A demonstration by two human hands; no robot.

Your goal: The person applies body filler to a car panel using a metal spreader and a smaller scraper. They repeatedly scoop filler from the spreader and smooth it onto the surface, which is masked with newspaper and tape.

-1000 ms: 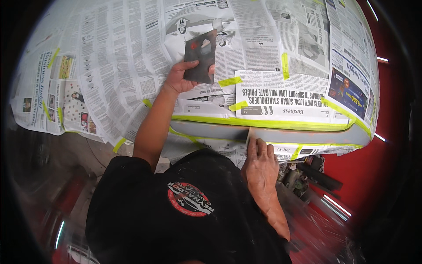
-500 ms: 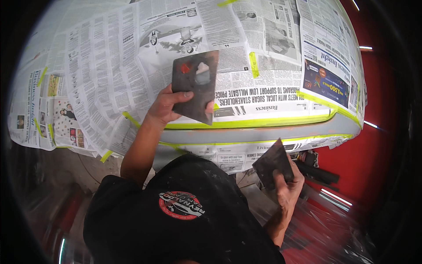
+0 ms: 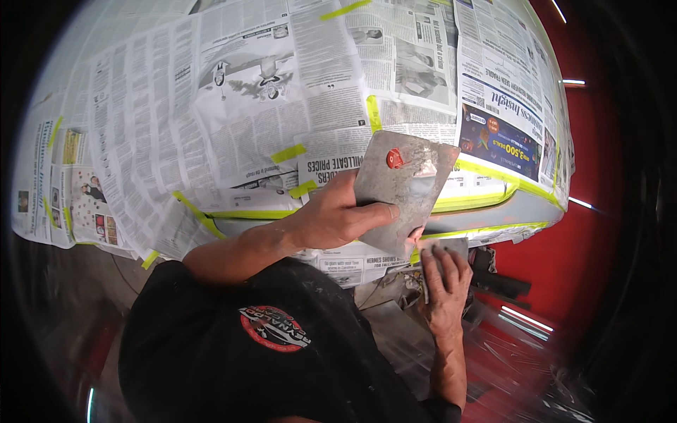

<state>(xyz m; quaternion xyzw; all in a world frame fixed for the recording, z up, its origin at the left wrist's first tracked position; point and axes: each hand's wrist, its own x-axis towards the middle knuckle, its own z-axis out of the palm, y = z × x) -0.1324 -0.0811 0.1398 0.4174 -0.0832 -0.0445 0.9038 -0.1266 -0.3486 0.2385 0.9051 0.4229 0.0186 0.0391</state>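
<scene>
My left hand (image 3: 342,215) grips a flat grey rectangular mixing plate (image 3: 381,187), thumb on top and fingers beneath. On its upper face sit a red dab (image 3: 397,158) and a pale grey-white smear of paste (image 3: 423,180). To the plate's lower right, my right hand (image 3: 446,278) is closed on a thin, flat putty spreader (image 3: 455,246), whose upper part shows above the fingers. Behind both hands runs a grey panel strip (image 3: 479,215) bordered by yellow-green masking tape. Whether the spreader touches the plate or strip, I cannot tell.
Newspaper sheets (image 3: 247,134) cover the vehicle body, held by strips of yellow-green tape (image 3: 289,152). At the right are a red surface (image 3: 543,261) and clear plastic sheeting (image 3: 508,366). A dark bar-like object (image 3: 501,283) lies beyond my right hand.
The mixing plate has moved right and nearer to me, tilting so its face looks lighter. My right hand has turned over with the spreader, and both hands are now close together.
</scene>
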